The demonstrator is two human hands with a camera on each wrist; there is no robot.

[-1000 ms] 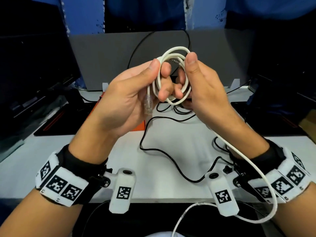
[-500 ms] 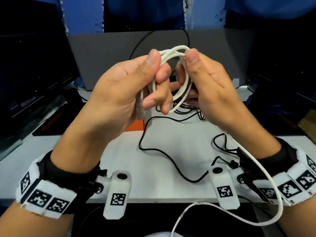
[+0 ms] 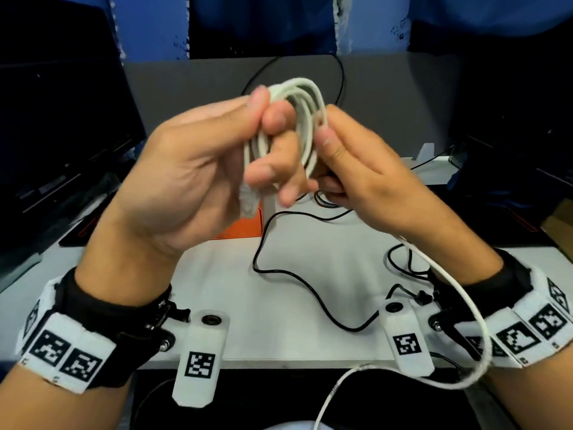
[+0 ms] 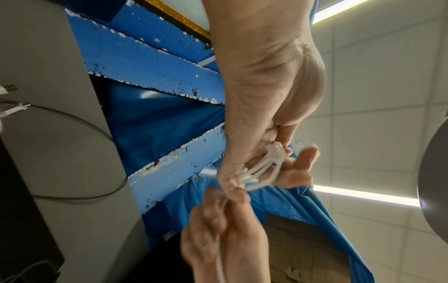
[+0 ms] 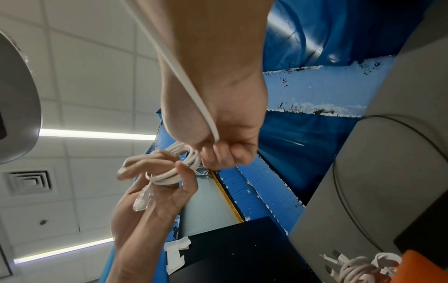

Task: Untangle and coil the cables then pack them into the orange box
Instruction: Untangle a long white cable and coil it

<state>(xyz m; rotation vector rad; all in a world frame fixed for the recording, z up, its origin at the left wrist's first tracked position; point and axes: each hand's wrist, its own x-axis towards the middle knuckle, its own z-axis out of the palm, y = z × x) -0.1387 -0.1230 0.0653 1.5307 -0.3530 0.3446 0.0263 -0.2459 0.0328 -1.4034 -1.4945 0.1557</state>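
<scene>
Several loops of the white cable (image 3: pixel 305 119) now sit gathered in the left hand (image 3: pixel 198 169), one more than before, the right hand (image 3: pixel 366 169) pinching the strand above the counter (image 3: pixel 279 290), its loose tail still uncoiled, the orange box (image 3: pixel 240 229) waiting behind.

I'm at an office-like test bench: a white desk (image 3: pixel 217 274) with a grey partition (image 3: pixel 387 94) behind, dark monitors (image 3: pixel 62 135) either side, a tiled drop ceiling (image 5: pixel 84 67) with strip lights (image 5: pixel 97 134) (and an air vent (image 5: pixel 29 181)).
</scene>
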